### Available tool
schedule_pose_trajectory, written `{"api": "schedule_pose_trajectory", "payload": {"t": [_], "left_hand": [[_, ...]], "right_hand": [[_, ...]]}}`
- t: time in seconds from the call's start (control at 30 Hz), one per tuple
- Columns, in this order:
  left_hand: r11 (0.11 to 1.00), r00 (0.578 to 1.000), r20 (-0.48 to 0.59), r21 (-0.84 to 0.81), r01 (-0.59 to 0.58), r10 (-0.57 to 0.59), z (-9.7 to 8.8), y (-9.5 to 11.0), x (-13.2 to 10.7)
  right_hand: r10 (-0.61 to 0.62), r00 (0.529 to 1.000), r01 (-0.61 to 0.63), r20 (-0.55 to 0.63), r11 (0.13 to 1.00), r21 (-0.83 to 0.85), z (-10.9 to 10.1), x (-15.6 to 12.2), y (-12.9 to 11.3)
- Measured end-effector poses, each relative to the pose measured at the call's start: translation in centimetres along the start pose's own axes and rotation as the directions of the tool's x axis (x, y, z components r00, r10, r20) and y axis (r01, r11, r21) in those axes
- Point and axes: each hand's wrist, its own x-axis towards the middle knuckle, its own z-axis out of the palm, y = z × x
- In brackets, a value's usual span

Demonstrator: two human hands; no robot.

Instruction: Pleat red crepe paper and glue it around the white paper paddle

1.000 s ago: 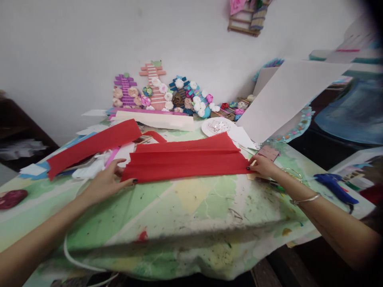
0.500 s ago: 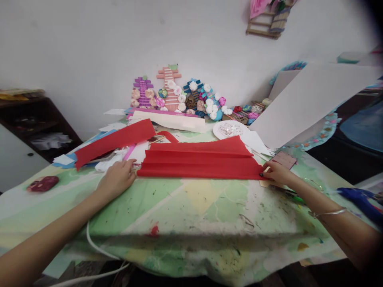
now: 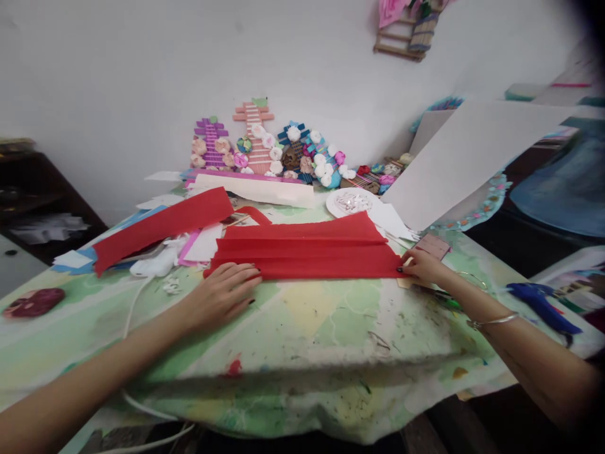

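Head view: your left hand [image 3: 220, 296] lies palm down at about 8 o'clock, reckoned from the middle of the red sheet [image 3: 307, 253] with 12 toward the wall. Its fingers are stretched out and laid over the near left end of the sheet, resting on it rather than wrapped around it. Your right hand [image 3: 423, 266] is just past 3 o'clock, thumb and fingers bent in and touching the near right corner; you cannot tell from here whether they pinch it or only press.

The sheet lies lengthwise between your hands on the green patterned tablecloth [image 3: 302, 331], with creases running from end to end and its far edge slanting up to the right.

Beyond your right hand, the pink box [image 3: 433, 246] sits at 3 o'clock. You wear a silver bracelet [image 3: 496, 320] on that wrist, and the blue glue gun [image 3: 543, 308] lies farther out between 3 and 4. Around 9 you have a white device [image 3: 154, 261] with a cord, and just above it a long red strip [image 3: 163, 228].

At half past 1 stands a white plate [image 3: 336, 203] of small pale pieces; a cream strip [image 3: 255, 192] lies near half past 10. Farthest out, flowered decorations [image 3: 258, 142] lean on the wall around 11.
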Motion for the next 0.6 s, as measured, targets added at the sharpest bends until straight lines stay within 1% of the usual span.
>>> {"api": "schedule_pose_trajectory", "payload": {"t": [0.03,0.1,0.2,0.27,0.37,0.43,0.5,0.53,0.57,0.6], "left_hand": [[1.000,0.999,0.045,-0.022,0.003,-0.002,0.4,0.3,0.7],[0.997,0.989,0.147,-0.070,0.043,-0.032,1.2,0.6,1.9],[0.984,0.953,0.288,-0.122,0.131,-0.092,2.0,0.6,3.1],[0.972,0.938,0.325,-0.155,0.178,-0.120,2.3,0.5,3.5],[0.937,0.936,0.307,-0.241,0.254,-0.174,2.4,-0.3,4.0],[0.903,0.922,0.275,-0.258,0.343,-0.271,2.5,-1.8,4.4],[0.873,0.885,0.233,-0.193,0.448,-0.403,2.6,-4.2,4.9],[0.860,0.862,0.217,-0.138,0.492,-0.459,2.7,-5.6,5.1],[0.838,0.829,0.211,-0.071,0.541,-0.518,2.8,-7.0,5.4],[0.800,0.783,0.204,0.005,0.600,-0.588,2.9,-8.3,5.5]], "right_hand": [[0.021,1.000,-0.021,0.020,1.000,-0.003,-0.1,-0.1,-0.2],[0.053,0.997,-0.052,0.052,0.999,-0.007,-0.3,-0.3,-0.5],[0.069,0.995,-0.069,0.071,0.998,-0.005,-0.5,-0.5,-0.8],[0.079,0.993,-0.080,0.086,0.997,0.000,-0.6,-0.5,-0.8],[0.108,0.987,-0.111,0.118,0.994,0.015,-0.7,0.0,-0.9],[0.131,0.980,-0.137,0.149,0.990,0.028,-0.9,0.6,-1.1],[0.151,0.971,-0.162,0.184,0.986,0.041,-1.0,1.3,-1.4],[0.161,0.967,-0.173,0.196,0.984,0.045,-1.1,1.6,-1.7],[0.171,0.964,-0.184,0.204,0.982,0.046,-1.2,1.9,-2.1],[0.180,0.962,-0.193,0.207,0.980,0.043,-1.3,2.2,-2.4]]}}
